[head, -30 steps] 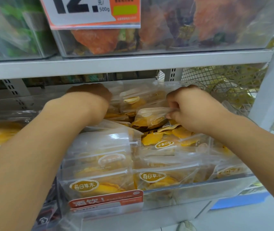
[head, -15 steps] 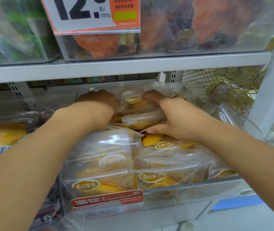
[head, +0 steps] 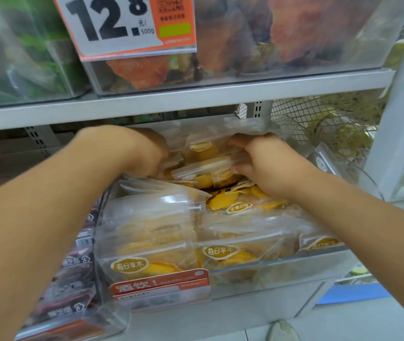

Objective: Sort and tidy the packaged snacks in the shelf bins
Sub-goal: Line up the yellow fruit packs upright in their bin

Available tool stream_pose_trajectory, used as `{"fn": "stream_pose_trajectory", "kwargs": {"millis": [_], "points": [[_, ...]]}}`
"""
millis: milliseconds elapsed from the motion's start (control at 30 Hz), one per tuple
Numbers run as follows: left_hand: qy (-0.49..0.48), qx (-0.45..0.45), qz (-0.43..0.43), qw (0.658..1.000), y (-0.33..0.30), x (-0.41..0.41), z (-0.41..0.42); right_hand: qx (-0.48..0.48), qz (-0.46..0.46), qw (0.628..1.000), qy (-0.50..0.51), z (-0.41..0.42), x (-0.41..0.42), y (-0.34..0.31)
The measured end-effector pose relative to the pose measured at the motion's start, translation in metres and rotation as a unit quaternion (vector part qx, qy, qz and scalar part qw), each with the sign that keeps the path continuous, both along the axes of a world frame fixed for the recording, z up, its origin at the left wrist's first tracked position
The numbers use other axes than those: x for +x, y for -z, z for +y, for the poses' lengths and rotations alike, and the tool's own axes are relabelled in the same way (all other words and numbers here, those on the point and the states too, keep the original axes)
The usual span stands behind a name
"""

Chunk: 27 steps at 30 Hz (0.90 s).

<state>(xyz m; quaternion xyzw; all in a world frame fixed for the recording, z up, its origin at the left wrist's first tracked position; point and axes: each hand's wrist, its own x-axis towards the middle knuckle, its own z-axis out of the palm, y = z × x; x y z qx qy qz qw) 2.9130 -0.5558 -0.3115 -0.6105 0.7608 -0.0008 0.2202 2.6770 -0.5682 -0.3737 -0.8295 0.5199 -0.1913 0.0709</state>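
A clear plastic bin [head: 282, 274] on the lower shelf holds several clear packs of yellow dried mango. One mango pack [head: 203, 169] lies tilted near the back of the bin. My right hand [head: 267, 163] grips its right end, fingers curled over the packs behind it. My left hand [head: 144, 153] is deep at the back left of the bin, fingers hidden among the packs; I cannot tell what it holds. Upright front packs [head: 144, 257] stand in rows with oval labels facing me.
A grey shelf board [head: 196, 99] runs close above my hands, carrying bins of orange dried fruit [head: 282, 40] and a 12.8 price tag [head: 122, 25]. Dark snack packs [head: 73, 291] fill the bin to the left. A white upright [head: 402, 107] and wire mesh [head: 319, 114] are at right.
Both hands have pushed further back into the bin. My right hand has gone from the packs in the middle to the tilted pack at the back.
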Motion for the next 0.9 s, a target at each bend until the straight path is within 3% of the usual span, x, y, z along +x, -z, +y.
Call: {"fn": "stream_pose_trajectory", "kwargs": {"millis": [100, 167, 333, 467, 633, 733, 900], "points": [[0.004, -0.050, 0.174, 0.984, -0.010, -0.003, 0.006, 0.025, -0.063, 0.998, -0.002, 0.003, -0.001, 0.001], [0.038, -0.091, 0.232, 0.968, -0.006, -0.008, 0.006, 0.022, -0.079, 0.997, 0.009, 0.004, -0.002, -0.001], [0.061, -0.172, 0.237, 0.954, 0.016, -0.034, 0.005, -0.022, -0.057, 0.997, 0.049, 0.010, 0.002, -0.010], [0.037, -0.107, 0.281, 0.953, 0.015, -0.025, 0.012, -0.050, -0.015, 0.997, 0.056, 0.013, 0.006, -0.016], [0.052, -0.171, 0.330, 0.927, 0.033, -0.019, 0.003, 0.018, -0.043, 0.999, -0.019, 0.014, 0.010, -0.012], [0.076, -0.163, 0.370, 0.912, 0.038, -0.028, -0.002, -0.003, 0.012, 0.998, -0.054, 0.014, 0.019, -0.009], [0.121, -0.189, 0.374, 0.900, 0.037, -0.018, 0.005, -0.048, 0.049, 0.998, -0.005, -0.002, 0.022, -0.003]]}}
